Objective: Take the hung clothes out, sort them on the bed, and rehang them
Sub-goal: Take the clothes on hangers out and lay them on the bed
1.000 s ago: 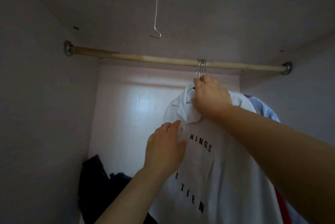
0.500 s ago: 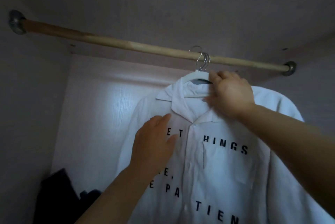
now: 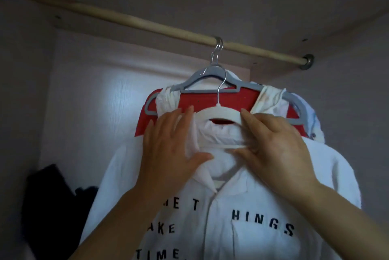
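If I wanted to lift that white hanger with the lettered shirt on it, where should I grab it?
Probably the bare arched middle of the white hanger, just under its wire hook, coming from the front. The white shirt covers both arms, and the red garment hangs close behind; the opening there lets fingers wrap round, as the right hand does.

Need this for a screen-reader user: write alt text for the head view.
Inside a wardrobe, a right hand grips the white hanger of a white printed shirt below the rod, while the left hand lies flat on its collar. Behind hang a grey hanger and a red garment.
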A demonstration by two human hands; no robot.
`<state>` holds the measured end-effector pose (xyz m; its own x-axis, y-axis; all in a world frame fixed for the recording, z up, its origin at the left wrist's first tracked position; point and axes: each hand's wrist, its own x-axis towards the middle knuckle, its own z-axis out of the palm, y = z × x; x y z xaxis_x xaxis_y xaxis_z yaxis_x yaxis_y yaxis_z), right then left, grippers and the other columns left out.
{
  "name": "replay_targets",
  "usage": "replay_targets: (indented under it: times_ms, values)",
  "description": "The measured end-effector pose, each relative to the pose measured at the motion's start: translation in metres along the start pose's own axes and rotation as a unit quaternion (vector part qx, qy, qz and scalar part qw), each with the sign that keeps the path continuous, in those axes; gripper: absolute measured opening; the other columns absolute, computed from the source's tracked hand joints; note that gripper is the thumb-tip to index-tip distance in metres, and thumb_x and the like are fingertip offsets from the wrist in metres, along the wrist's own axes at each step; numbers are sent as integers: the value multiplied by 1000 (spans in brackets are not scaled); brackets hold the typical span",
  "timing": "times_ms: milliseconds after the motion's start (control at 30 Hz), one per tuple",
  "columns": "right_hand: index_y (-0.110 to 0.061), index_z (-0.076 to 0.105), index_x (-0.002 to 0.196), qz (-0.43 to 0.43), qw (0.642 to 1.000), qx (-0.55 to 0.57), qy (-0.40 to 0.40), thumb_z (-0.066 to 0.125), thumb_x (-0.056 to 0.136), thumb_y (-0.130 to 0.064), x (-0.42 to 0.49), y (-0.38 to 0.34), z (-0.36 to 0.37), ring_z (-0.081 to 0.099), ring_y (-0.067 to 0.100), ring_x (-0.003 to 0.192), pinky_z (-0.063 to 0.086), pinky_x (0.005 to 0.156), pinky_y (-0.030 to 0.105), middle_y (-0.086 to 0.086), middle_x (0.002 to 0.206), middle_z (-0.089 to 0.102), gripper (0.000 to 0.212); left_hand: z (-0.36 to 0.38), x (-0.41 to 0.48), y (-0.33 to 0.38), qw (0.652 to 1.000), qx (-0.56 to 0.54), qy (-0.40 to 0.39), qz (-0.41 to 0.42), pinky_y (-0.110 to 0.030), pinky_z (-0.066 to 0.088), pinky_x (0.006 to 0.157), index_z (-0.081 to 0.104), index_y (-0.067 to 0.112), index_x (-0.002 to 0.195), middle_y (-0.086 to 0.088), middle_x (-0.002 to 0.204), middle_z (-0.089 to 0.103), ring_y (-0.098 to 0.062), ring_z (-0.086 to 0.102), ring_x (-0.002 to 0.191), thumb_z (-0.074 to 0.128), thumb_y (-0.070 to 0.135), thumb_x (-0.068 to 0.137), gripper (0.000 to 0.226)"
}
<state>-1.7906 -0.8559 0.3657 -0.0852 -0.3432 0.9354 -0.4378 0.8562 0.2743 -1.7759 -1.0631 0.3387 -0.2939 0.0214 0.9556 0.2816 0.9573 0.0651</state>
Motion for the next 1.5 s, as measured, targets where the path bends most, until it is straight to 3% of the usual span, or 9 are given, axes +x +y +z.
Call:
replay_targets:
  times_ms: [167, 400, 700, 900, 1000, 1133, 1200, 1300, 1500]
  values:
    - [-7, 58, 125, 23, 998, 31, -46, 51, 74, -49, -85, -6, -48, 57, 28, 91, 49, 74, 37, 9, 106, 64, 66, -6, -77, 47, 998, -32, -61, -14, -41, 27, 101, 25, 28, 139, -5, 133, 51, -24, 44, 121, 43, 69, 69, 83]
    - [-9, 56, 127, 54, 993, 59, -91, 51, 79, -49, -210, -1, -150, 47, 24, 91, 33, 71, 33, 8, 104, 64, 63, -42, -186, 154, 990, -96, -94, -38, -25, 31, 91, 36, 24, 133, -3, 115, 60, -14, 43, 103, 51, 61, 69, 76]
    - [-15, 51, 127, 152, 980, 48, -119, 55, 79, -51, -339, 11, -301, 51, 22, 90, 37, 75, 33, 8, 101, 65, 60, -102, -275, 293, 974, -136, -180, -2, -28, 28, 84, 41, 26, 131, 3, 108, 61, -15, 44, 95, 47, 68, 69, 75]
    - [-16, 49, 127, 217, 965, -54, -138, 56, 78, -50, -400, 6, -417, 51, 22, 92, 38, 77, 32, 4, 106, 61, 60, -134, -316, 378, 948, -232, -213, 52, -31, 31, 85, 45, 25, 127, 3, 103, 62, -15, 46, 93, 52, 60, 62, 74]
    - [-17, 50, 126, 244, 950, -125, -147, 56, 78, -51, -429, -9, -479, 52, 21, 90, 39, 80, 31, 3, 104, 61, 60, -155, -343, 420, 918, -304, -240, 80, -30, 34, 84, 46, 27, 126, 4, 104, 63, -15, 49, 93, 57, 51, 57, 74]
    - [-18, 50, 124, 292, 913, -221, -176, 57, 74, -52, -459, -43, -572, 51, 18, 90, 39, 80, 29, 4, 97, 66, 61, -195, -382, 476, 864, -407, -269, 128, -30, 32, 80, 47, 24, 126, 1, 105, 64, -16, 49, 93, 87, 37, 46, 90]
    - [-18, 50, 124, 316, 888, -266, -205, 56, 73, -52, -471, -66, -623, 50, 18, 90, 39, 80, 29, 3, 98, 66, 62, -221, -402, 506, 833, -450, -279, 161, -31, 32, 80, 48, 22, 125, 0, 105, 65, -16, 49, 95, 90, 40, 45, 92]
    - [-19, 49, 125, 353, 842, -335, -232, 54, 72, -54, -482, -102, -705, 50, 17, 91, 40, 79, 29, 1, 100, 65, 64, -268, -428, 555, 781, -516, -294, 194, -32, 34, 80, 45, 23, 128, 1, 105, 65, -17, 52, 94, 84, 47, 53, 88]
    - [-19, 52, 123, 407, 741, -485, -225, 54, 71, -56, -489, -185, -865, 50, 16, 91, 39, 80, 30, 0, 99, 64, 64, -385, -469, 658, 668, -634, -268, 281, -35, 37, 81, 42, 21, 131, 0, 107, 62, -18, 51, 96, 47, 65, 75, 72]
